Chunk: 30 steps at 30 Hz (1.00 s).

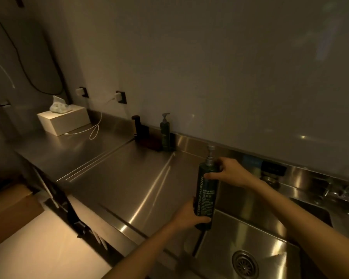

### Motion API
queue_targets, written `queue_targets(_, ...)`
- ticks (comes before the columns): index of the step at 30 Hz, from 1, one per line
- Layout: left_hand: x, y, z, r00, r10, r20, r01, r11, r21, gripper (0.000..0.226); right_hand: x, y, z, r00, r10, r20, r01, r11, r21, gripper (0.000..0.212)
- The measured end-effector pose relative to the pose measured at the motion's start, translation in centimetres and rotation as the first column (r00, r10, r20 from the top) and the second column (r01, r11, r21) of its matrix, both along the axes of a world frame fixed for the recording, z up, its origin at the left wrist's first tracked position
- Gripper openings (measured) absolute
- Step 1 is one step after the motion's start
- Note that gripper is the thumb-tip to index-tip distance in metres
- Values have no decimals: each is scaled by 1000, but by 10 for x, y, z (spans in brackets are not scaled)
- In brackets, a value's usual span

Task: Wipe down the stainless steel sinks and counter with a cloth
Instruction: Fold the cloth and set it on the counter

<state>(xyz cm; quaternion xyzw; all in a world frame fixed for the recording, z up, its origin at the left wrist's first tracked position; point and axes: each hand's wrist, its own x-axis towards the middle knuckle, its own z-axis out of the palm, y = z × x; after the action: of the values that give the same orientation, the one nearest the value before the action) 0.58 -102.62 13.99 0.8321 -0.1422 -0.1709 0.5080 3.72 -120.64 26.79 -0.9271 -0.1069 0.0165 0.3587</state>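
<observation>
- Brushed stainless counter (113,178) with streaky glare; sink (256,236) lower right, one round drain strainer (245,262) in its floor.
- Dim room, plain grey wall (210,67); one tissue box (64,119) and looped white cable (94,130) far left on the counter.
- Two dark pump bottles: back bottle (165,135) by the wall, shampoo bottle (207,190) upright at the sink's left edge.
- Left hand (189,215) wrapped round its base, right hand (230,171) gripping its shoulder.

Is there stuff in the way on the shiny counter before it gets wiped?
Yes. The left hand and right hand hold a shampoo bottle. On the counter sit a pump bottle, a dark object, a tissue box and a looped white cable.
</observation>
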Motion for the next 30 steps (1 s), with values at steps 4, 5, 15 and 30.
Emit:
queue_targets(4,66,13,0,1000,-31,-2,31,999,42,62,65,9,-3,1000,21,14,-20,999,-35,36)
queue_targets(5,82,17,1,1000,-25,2,24,997,73,64,81,13,-1,1000,25,14,-24,999,-41,42)
queue_targets(15,229,64,11,994,-44,102,-5,898,441,58,212,57,7,983,106,149,-62,959,-275,47)
queue_targets(30,434,168,-34,805,-554,213,179,569,802,37,383,126,-52,926,-378,11,373,906,-203,58)
